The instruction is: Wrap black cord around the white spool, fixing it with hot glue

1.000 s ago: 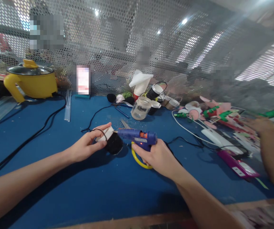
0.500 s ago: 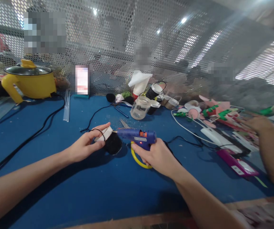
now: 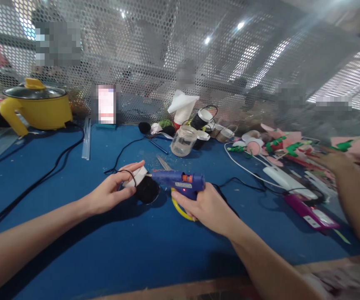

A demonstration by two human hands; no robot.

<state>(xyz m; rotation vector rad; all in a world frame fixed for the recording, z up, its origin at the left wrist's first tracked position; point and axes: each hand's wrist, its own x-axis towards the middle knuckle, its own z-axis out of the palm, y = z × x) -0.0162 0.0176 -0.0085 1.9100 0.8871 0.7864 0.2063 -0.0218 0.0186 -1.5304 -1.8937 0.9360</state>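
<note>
My left hand (image 3: 115, 187) grips a small paper cup (image 3: 147, 189) lying on its side, its outside wrapped in black and its rim white. A black cord loops over the rim beside my fingers. My right hand (image 3: 203, 204) is closed round the handle of a blue hot glue gun (image 3: 180, 179), whose red light glows. The gun's nozzle points left and meets the cup near the line between black wrap and white rim; whether it touches is hard to tell. Scissors (image 3: 178, 208) with yellow handles lie partly hidden under the glue gun and my right hand.
A clear jar (image 3: 183, 141) and black-wrapped cups (image 3: 201, 118) stand behind the glue gun. Left are a yellow electric pot (image 3: 37, 108), glue sticks (image 3: 86, 139) and a lit phone (image 3: 106, 104). Right, another person's arm (image 3: 351, 196) reaches over pink and green craft pieces near a purple power strip (image 3: 311, 212).
Both hands keep nearly the same place and grip. The glue gun's tip has shifted very slightly down along the cup, and the other person's hand at the right has moved a little.
</note>
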